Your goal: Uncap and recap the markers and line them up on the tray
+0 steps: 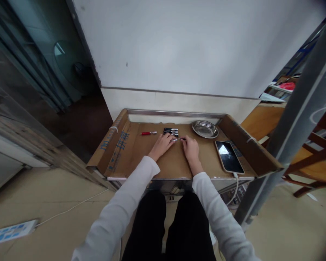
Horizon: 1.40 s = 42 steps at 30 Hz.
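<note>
My left hand (pixel 162 145) rests on the cardboard surface with its fingers closed on a short pen (pixel 174 140), whose clear and dark end shows by the fingertips. Facing it from the right, my right hand (pixel 190 148) is closed in a pinch at a thin dark piece (pixel 182 139), too small to name, in line with that pen. Just beyond the left fingers lie several black pens (pixel 170 129) side by side, partly covered by the hand. A red pen (pixel 149 133) with a clear end lies apart to the left.
A round steel dish (pixel 205 129) stands at the back right. Nearer is a phone (pixel 229 156) with a white cable (pixel 237 188) hanging over the front edge. Folded cardboard (pixel 250 145) walls the tabletop's sides. A grey metal post (pixel 285 127) rises at the right.
</note>
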Tool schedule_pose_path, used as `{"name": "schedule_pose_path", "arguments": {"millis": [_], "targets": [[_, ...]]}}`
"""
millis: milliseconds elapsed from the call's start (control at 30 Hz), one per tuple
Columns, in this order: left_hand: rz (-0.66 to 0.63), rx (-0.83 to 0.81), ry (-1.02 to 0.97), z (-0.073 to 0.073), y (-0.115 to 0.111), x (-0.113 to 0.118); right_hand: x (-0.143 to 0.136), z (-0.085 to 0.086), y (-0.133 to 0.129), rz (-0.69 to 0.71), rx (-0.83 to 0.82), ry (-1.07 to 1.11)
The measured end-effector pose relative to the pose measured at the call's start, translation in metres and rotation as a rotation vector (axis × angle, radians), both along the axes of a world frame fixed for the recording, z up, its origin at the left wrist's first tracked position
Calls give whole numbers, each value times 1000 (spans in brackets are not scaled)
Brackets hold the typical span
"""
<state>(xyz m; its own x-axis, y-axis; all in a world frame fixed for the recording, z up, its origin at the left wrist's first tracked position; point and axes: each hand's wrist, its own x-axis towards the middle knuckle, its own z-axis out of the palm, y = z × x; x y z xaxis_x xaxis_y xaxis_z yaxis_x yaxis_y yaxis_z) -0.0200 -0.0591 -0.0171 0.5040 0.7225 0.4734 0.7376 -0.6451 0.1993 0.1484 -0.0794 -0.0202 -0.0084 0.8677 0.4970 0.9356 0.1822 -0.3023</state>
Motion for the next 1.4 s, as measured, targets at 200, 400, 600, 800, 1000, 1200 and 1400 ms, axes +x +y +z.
{"name": "schedule_pose_path", "arguments": {"millis": [200,400,600,800,1000,1200,1400], "targets": [[20,29,-114,2,0,0,-13,6,-6,166,23,9],[345,56,-176,9,-9,-12,-20,3,-2,438,39,3],[748,-26,-205,-2,-12,-29,-14,3,8,75,-20,-112],[722,-59,-230,-7,2,-26,-14,2,8,7,-69,-164],[560,8,-266,-2,4,-17,-16,2,9,5,-59,-157],[221,36,-72,-4,4,-1,-16,-2,12,-4,-50,-149],[199,-3,-112,-5,6,-1,-14,-4,14,17,-26,-146]]}}
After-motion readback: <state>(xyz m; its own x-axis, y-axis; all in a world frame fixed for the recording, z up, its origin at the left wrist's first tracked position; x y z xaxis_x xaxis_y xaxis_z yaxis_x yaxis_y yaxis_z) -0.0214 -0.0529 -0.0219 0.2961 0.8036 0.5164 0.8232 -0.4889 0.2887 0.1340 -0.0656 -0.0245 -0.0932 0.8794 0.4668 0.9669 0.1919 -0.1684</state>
